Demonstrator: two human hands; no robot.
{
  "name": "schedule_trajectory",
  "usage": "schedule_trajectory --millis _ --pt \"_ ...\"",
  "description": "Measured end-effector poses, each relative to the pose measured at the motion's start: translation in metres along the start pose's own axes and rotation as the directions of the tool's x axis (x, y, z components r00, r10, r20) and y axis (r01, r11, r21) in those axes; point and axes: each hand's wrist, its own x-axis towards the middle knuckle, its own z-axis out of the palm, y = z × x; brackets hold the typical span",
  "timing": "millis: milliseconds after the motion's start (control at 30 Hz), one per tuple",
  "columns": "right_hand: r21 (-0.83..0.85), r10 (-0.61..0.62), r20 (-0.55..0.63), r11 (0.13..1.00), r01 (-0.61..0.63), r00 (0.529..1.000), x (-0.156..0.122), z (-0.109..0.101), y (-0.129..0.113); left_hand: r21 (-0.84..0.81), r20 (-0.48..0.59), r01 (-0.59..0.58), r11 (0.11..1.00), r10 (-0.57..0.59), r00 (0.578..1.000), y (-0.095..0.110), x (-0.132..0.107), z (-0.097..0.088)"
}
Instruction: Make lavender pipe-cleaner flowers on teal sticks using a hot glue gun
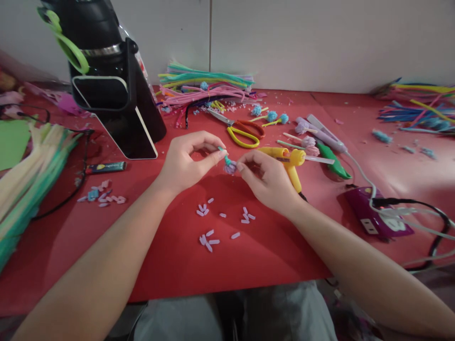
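Both my hands meet over the middle of the red table point(170, 265). My left hand point(186, 161) pinches the short green stem of a small lilac pipe-cleaner flower point(229, 166). My right hand point(265, 180) is closed in a pinch at the fuzzy lilac head of the same flower. Several short lilac pipe-cleaner pieces point(222, 225) lie on the red surface just below my hands. A yellow glue gun point(287, 161) lies right behind my right hand.
Yellow-and-red scissors point(243, 132) and finished small flowers point(272, 116) lie behind the hands. Pipe-cleaner bundles sit at the back point(206, 85), left point(28, 170) and far right point(423, 106). A black stand point(113, 90) rises at left; a purple power strip point(377, 215) with cables at right.
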Motion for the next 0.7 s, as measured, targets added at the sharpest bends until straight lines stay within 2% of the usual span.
schedule_trajectory --millis 700 --pt "-0.135 -0.073 0.045 0.988 0.078 0.996 0.0006 -0.0015 0.0008 -0.024 -0.009 0.051 0.998 -0.051 0.999 0.0007 -0.0014 0.0031"
